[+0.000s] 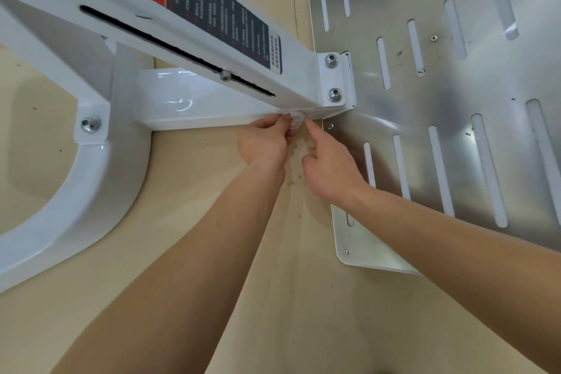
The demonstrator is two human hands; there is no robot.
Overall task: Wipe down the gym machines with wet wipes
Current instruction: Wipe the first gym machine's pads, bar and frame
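Note:
A white gym machine frame (194,100) stands on the beige floor, with a sloping column carrying a dark warning label (218,9) and a low cross beam. My left hand (264,143) pinches a small white wet wipe (296,120) at the beam's lower edge near the column's foot. My right hand (328,167) is beside it, index finger stretched toward the wipe and the other fingers curled round a lower part of the wipe (300,149).
A slotted bare-metal foot plate (425,94) lies on the floor to the right, bolted to the column's bracket (334,79). A curved white base leg (91,185) sweeps down on the left. Beige floor (188,191) lies between the leg and my arms.

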